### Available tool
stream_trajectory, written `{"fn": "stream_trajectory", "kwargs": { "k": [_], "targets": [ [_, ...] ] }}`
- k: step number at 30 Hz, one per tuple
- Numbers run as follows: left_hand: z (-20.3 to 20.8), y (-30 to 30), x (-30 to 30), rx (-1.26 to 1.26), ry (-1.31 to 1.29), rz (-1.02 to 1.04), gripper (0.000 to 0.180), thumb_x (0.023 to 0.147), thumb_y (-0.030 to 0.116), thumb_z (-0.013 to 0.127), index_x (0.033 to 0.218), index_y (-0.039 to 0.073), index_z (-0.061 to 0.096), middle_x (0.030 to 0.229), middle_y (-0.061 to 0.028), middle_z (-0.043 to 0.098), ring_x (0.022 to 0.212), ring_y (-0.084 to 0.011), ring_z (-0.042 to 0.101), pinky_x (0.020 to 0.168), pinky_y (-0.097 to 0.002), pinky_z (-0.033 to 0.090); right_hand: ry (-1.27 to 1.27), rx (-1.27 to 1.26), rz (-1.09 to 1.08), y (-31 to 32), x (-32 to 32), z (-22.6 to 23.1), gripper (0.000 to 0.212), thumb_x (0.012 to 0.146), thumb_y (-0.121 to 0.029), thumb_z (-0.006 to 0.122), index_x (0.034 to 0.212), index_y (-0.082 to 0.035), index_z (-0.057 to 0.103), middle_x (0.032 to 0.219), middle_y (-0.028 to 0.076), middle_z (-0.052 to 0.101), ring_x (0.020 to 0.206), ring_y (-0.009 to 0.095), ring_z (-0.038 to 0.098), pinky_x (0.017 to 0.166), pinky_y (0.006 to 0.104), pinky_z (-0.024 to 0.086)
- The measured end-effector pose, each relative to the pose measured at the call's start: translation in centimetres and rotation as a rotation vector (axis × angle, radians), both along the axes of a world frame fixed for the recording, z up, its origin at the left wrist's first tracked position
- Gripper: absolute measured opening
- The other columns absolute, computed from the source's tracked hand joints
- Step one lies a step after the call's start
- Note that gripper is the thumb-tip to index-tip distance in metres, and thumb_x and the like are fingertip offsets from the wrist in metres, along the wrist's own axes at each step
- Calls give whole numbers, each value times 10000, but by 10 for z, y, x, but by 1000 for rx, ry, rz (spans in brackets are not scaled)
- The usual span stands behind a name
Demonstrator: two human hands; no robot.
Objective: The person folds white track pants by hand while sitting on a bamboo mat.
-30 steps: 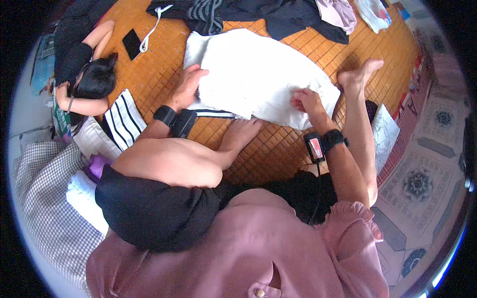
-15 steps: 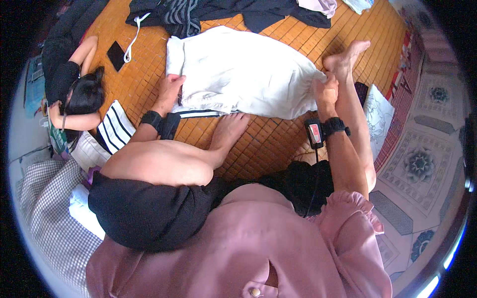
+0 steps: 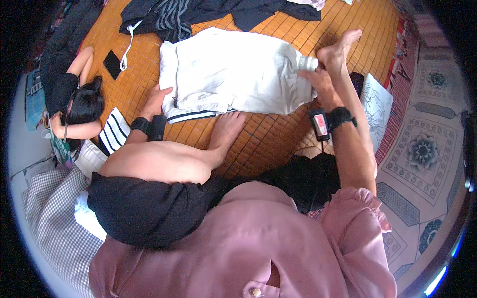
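A white cloth garment (image 3: 233, 69) lies flattened and folded on the slatted mat. Dark stripes edge its near left side, and its right end is gathered. My left hand (image 3: 158, 99) is closed on the left edge, with its fingers partly hidden by the cloth. At the gathered end rests my right hand (image 3: 320, 83), its fingers stretched over the fabric, close to my right foot (image 3: 343, 49). Black straps circle both wrists. Near the garment's lower edge is my left foot (image 3: 231, 121).
Dark clothing (image 3: 213, 15) is spread along the far side. A phone (image 3: 113, 64) and a white cord (image 3: 125, 54) lie on the mat (image 3: 268, 144). Another person (image 3: 82, 99) lies at the left, near a striped cloth (image 3: 117, 130). Right of my leg sits a white printed cloth (image 3: 375, 107).
My right hand has loosened from a closed grip to stretched fingers at the gathered end, which now looks flatter. The garment's left edge and my left hand have shifted slightly left.
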State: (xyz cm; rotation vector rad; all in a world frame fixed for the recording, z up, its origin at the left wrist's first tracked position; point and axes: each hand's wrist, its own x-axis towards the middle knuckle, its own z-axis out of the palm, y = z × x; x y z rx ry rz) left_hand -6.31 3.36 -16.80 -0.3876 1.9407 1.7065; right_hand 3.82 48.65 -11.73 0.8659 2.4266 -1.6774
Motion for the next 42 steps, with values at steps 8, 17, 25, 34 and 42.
{"fn": "stream_trajectory", "kwargs": {
  "k": [8,17,25,34,42],
  "targets": [
    [-4,43,-3,-73,83,-98,353,740,80,614,1062,-23,511,991,-100,591,891,-172,562,793,-303,433,-31,287,117,91,-11,50,381,734,-298,652,958,8,615,739,59,611,657,133,560,596,270,452],
    [0,119,22,48,399,-857,210,809,95,542,1002,15,563,873,-52,605,784,-140,536,708,-260,438,-29,-53,-91,68,-37,41,311,745,-180,606,942,60,578,825,87,596,671,150,561,611,247,444],
    [34,72,12,351,-205,-391,426,884,363,444,1178,55,465,1047,-74,572,928,-204,555,802,-324,448,235,-516,445,-119,-62,123,491,791,-284,604,1160,10,467,879,87,604,824,151,591,724,240,442],
    [28,45,2,207,-326,-164,600,831,516,460,1205,47,444,1098,-104,552,984,-190,523,835,-360,424,67,-30,473,-79,-33,-10,409,802,-317,584,1036,18,559,790,104,620,711,164,570,655,281,454],
    [15,54,14,115,8,-255,358,810,232,571,1072,-13,553,966,-60,612,870,-138,556,776,-271,426,-9,-710,329,-75,-3,-30,398,815,-295,584,1088,-7,549,1003,100,594,952,168,527,858,299,399]
  ]
}}
